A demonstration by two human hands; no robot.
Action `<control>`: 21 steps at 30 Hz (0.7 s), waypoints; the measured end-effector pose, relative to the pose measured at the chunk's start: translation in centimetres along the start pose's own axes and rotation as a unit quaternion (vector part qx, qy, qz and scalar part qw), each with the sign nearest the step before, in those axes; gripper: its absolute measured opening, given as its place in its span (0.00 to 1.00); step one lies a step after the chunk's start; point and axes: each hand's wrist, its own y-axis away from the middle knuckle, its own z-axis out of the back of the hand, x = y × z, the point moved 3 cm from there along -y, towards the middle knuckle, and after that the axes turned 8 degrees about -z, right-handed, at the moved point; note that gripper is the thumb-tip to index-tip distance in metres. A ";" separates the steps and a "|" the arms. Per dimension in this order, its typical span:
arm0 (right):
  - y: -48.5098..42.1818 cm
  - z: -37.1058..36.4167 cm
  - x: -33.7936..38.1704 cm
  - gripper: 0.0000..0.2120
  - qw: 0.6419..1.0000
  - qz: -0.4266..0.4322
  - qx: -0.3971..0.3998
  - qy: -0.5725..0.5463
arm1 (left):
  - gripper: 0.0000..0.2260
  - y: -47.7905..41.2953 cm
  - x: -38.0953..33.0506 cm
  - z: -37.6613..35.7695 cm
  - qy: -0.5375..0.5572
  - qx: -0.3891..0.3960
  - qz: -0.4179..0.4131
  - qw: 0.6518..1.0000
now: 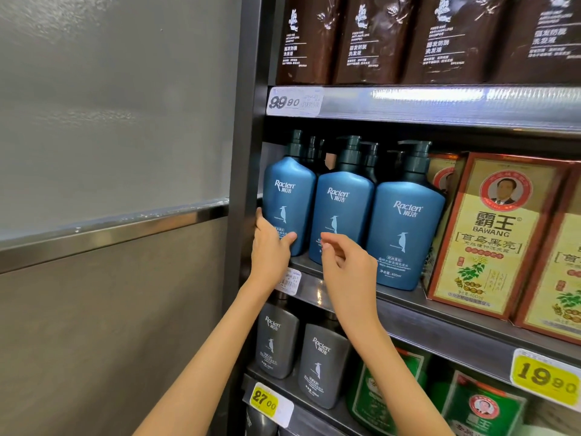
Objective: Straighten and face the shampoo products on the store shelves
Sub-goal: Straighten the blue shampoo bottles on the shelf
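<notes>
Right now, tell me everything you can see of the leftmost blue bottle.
The leftmost blue bottle looks matte plastic, with a dark pump and white Raclen lettering over a bird mark. It stands upright at the left end of the shelf, label forward, close beside the next bottle. The left hand grips its lower part, thumb on the front.

Bright overhead store light. High above the left grip [271,248], white glare streaks the price rail [440,102] and brown pouches [377,39]. Shadow fills the recess behind the blue shampoo bottle [287,190] it holds. Edges bend and soften.
</notes>
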 end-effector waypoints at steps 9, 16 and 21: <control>0.3 1.0 0.2 0.11 1.000 0.021 -0.011 0.002 | 0.39 -0.4 0.0 0.5 0.050 0.042 -0.040 0.997; -1.0 2.4 2.7 0.12 0.989 0.116 -0.082 0.033 | 0.38 -0.4 0.2 0.7 0.040 0.076 -0.041 0.995; -3.9 3.1 5.6 0.16 0.962 0.184 -0.129 0.154 | 0.34 1.1 -0.7 1.2 0.000 0.049 -0.027 0.998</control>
